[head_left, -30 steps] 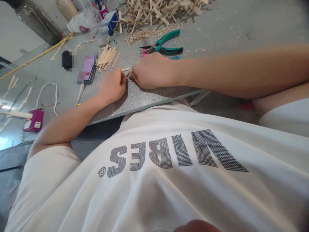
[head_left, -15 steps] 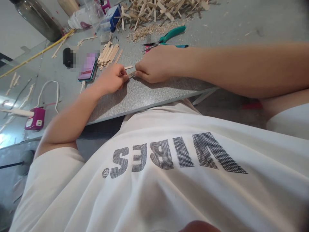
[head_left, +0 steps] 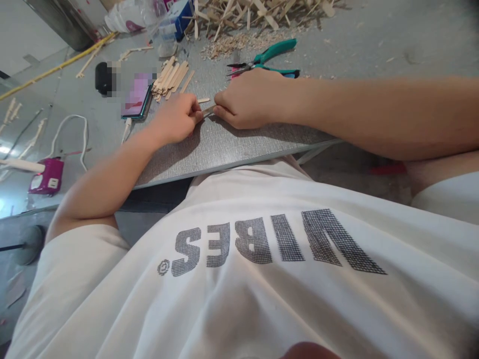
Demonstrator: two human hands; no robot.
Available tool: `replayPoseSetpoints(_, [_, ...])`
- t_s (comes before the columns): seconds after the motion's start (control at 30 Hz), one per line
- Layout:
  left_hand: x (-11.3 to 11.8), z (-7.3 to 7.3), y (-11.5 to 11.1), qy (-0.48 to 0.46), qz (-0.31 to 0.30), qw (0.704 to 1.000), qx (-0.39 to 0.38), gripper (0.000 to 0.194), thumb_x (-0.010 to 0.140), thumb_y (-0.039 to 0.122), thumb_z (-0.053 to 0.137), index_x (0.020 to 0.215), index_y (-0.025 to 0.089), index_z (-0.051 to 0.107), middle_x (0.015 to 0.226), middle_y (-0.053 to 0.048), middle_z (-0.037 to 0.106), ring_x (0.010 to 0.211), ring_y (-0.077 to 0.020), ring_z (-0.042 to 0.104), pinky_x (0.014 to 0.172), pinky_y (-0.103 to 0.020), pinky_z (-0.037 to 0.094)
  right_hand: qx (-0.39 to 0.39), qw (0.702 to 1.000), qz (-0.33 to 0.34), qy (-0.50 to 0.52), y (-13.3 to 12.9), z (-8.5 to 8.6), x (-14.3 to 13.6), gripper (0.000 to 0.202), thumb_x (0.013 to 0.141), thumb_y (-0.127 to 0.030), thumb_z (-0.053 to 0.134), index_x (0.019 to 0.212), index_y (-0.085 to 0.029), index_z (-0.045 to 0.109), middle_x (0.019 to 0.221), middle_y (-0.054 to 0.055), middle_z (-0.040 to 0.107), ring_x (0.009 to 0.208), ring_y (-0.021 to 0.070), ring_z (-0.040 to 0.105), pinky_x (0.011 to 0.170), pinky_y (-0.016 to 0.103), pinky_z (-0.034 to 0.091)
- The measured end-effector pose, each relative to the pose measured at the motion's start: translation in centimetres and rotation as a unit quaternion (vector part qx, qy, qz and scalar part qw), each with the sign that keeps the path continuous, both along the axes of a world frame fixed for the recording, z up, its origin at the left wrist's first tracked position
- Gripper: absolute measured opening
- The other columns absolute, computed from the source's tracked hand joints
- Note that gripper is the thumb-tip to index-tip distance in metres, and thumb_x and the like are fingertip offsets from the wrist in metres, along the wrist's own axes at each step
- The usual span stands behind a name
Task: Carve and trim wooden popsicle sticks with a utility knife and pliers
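Note:
Between my two hands a thin wooden stick (head_left: 208, 111) is held just above the grey table. My left hand (head_left: 180, 117) pinches one end of it, fingers closed. The other end is in the closed fingers of my right hand (head_left: 249, 99). Behind my left hand a pile of flat wooden sticks (head_left: 172, 76) lies on the table, and one short loose stick (head_left: 203, 100) lies just beyond the fingers. Green-handled pliers (head_left: 275, 52) rest beyond my right hand, with their jaws open.
A phone (head_left: 137, 97) with a white cable lies left of the pile, near a black case (head_left: 102, 78). Crossed sticks (head_left: 258, 12) and wood shavings (head_left: 228, 45) are at the back. The table's front edge (head_left: 224, 163) runs before my body.
The view has shifted slightly. My hands keep the stick between them, and slightly more of it shows between my fingers.

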State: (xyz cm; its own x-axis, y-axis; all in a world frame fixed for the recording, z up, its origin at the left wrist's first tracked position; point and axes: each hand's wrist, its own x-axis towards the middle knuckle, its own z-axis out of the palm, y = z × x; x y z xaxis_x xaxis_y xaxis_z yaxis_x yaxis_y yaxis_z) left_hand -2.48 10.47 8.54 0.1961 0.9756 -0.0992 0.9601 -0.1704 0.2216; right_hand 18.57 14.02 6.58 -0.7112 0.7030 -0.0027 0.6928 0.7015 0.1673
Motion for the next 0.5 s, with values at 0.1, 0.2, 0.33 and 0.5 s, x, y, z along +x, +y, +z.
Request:
replayPoseSetpoints(0.1, [0.03, 0.08, -0.10, 0.003, 0.002, 1.000, -0.002, 0.021, 0.105, 0.026, 0.060, 0.084, 0.027, 0.057, 0.071, 0.001, 0.066, 0.090, -0.0204, 0.066, 0.087, -0.036, 0.046, 0.007, 1.000, -0.007, 0.007, 0.00, -0.14, -0.04, 0.068, 0.125, -0.052, 0.027, 0.136, -0.010, 0.080, 0.123, 0.026, 0.083, 0.119, 0.0458, 0.082, 0.097, 0.067, 0.067])
replayPoseSetpoints(0.2, [0.13, 0.26, -0.29, -0.006, 0.000, 1.000, -0.005, 0.022, 0.105, 0.024, 0.060, 0.084, 0.027, 0.055, 0.070, 0.002, 0.064, 0.087, -0.0181, 0.063, 0.085, -0.034, 0.045, 0.009, 1.000, -0.011, 0.006, -0.11, -0.18, -0.12, 0.069, 0.125, -0.053, 0.026, 0.134, -0.011, 0.080, 0.122, 0.024, 0.084, 0.118, 0.0431, 0.083, 0.096, 0.063, 0.067])
replayPoseSetpoints(0.33, [0.20, 0.32, -0.30, -0.003, 0.000, 1.000, -0.004, 0.026, 0.105, 0.022, 0.060, 0.081, 0.027, 0.053, 0.071, 0.002, 0.063, 0.085, -0.0196, 0.063, 0.085, -0.036, 0.044, 0.013, 1.000, -0.015, 0.002, -0.26, -0.15, -0.18, 0.069, 0.124, -0.055, 0.026, 0.135, -0.012, 0.080, 0.120, 0.021, 0.085, 0.116, 0.0395, 0.083, 0.094, 0.055, 0.068])
replayPoseSetpoints(0.5, [-0.01, -0.04, -0.07, 0.028, -0.006, 1.000, 0.003, 0.013, 0.106, 0.030, 0.060, 0.093, 0.027, 0.063, 0.079, -0.001, 0.069, 0.108, -0.0235, 0.068, 0.093, -0.038, 0.046, 0.006, 1.000, -0.027, 0.008, -0.28, -0.25, -0.18, 0.072, 0.123, -0.057, 0.027, 0.137, -0.010, 0.080, 0.122, 0.021, 0.084, 0.122, 0.0369, 0.083, 0.103, 0.048, 0.065])
